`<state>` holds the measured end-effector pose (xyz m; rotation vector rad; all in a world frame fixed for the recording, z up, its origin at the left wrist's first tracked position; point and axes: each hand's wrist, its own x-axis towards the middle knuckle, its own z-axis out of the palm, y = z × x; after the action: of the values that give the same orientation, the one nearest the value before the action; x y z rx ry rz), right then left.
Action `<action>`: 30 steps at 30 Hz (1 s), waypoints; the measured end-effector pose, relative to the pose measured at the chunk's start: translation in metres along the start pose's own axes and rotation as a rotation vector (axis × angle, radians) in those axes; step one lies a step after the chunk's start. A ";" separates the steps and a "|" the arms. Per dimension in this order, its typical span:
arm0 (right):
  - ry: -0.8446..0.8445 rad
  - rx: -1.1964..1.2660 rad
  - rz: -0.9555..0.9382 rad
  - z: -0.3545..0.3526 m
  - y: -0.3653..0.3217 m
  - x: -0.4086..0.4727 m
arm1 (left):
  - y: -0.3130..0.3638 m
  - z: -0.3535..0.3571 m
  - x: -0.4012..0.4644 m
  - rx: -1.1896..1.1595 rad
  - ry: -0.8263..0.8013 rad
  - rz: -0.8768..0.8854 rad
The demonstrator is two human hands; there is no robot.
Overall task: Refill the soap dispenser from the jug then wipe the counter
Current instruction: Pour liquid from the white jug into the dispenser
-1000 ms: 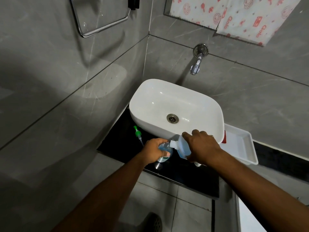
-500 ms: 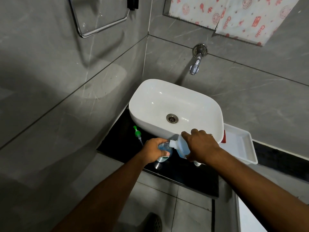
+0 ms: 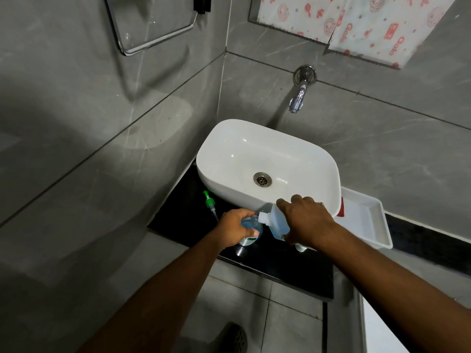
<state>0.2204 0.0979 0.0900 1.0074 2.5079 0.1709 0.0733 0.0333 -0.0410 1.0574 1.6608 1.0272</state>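
Note:
My left hand grips the clear soap dispenser bottle, which stands on the black counter in front of the basin and holds blue liquid. My right hand holds a white jug of blue soap tilted to the left, its threaded spout right at the bottle's open mouth. The dispenser's green pump head with its tube lies on the counter to the left, apart from the bottle.
A white basin sits on the counter under a chrome wall tap. A white tray lies to the right of the basin, with something red beside it. Grey tiled walls close in on the left and behind.
Both hands, the jug and the bottle hold the same pose; the jug stays tilted at the bottle's mouth. Only the view shifts slightly.

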 end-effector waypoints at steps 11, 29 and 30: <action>-0.021 -0.001 0.002 -0.001 0.000 -0.001 | 0.002 0.000 -0.001 0.017 -0.001 -0.003; -0.034 0.001 -0.002 -0.005 -0.001 0.000 | 0.002 0.000 0.000 0.019 0.001 -0.030; -0.034 0.002 -0.003 -0.005 -0.001 0.000 | 0.002 0.000 0.000 0.019 0.001 -0.031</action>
<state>0.2181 0.0976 0.0942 0.9993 2.4793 0.1494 0.0741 0.0338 -0.0396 1.0404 1.6854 0.9941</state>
